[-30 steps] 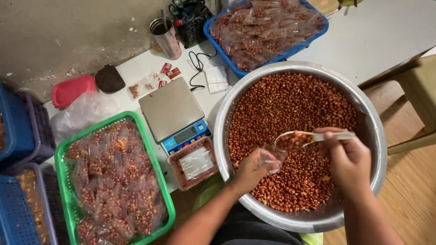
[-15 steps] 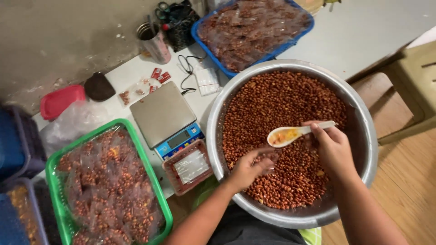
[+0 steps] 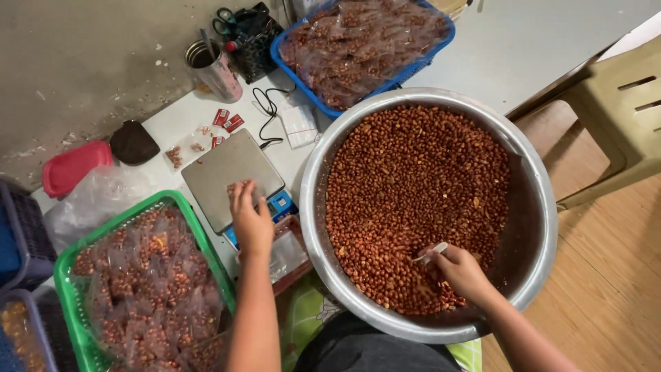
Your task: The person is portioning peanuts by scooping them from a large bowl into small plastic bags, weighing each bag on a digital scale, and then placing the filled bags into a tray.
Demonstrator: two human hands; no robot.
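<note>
Shifted since half a second ago: left hand (image 3: 251,219) moved off the peanuts (image 3: 413,200) in the steel bowl (image 3: 313,207) and onto the kitchen scale (image 3: 224,176) just left of the bowl, fingers pressing what looks like a small filled bag on the platform; right hand (image 3: 463,270) lowered from mid-air into the peanuts at the bowl's near side, closed around the handle of a white spoon (image 3: 430,253). Spoon head buried, contents not visible. Green basket (image 3: 69,265) of packed bags left of the bowl and nearer than the scale; blue basket (image 3: 365,41) of bags behind the bowl; metal cup (image 3: 215,65) and red lid (image 3: 72,165) further left, beyond the scale. Risks, as judgement: weight of the left hand on the platform likely to falsify a reading; an overfull scoop likely to spill peanuts over the rim toward the scale. Hard to make out: scale display, covered by the wrist; the bag under the fingers, mostly hidden; small tray (image 3: 292,255) between scale and bowl, partly masked by the forearm.
</note>
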